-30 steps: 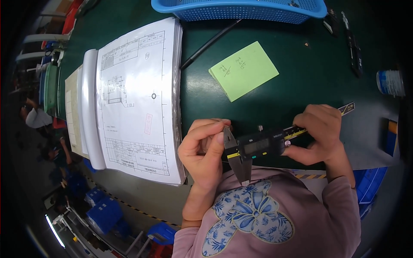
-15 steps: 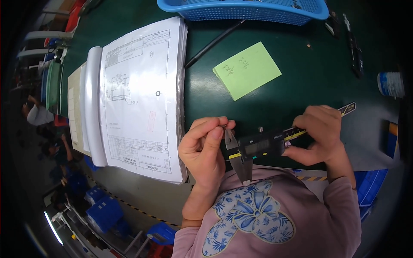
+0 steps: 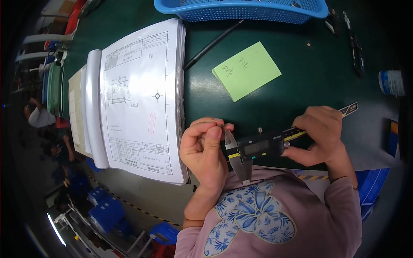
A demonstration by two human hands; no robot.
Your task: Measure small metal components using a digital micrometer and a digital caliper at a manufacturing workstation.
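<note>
My left hand (image 3: 203, 148) pinches a tiny part against the caliper (image 3: 258, 148) my right hand (image 3: 320, 135) holds; a loose pinch could drop it onto the tabletop (image 3: 301, 90).

On the green table (image 3: 301, 90) we see a stack of drawings (image 3: 140, 99), a green notepad (image 3: 246, 71), a black pen (image 3: 213, 44) and a blue basket (image 3: 241, 9).

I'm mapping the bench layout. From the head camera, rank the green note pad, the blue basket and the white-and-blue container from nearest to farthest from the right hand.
1. White-and-blue container, up and to the right of the right hand, at the table's right edge.
2. Green note pad, up and to the left.
3. Blue basket, along the far edge.
</note>
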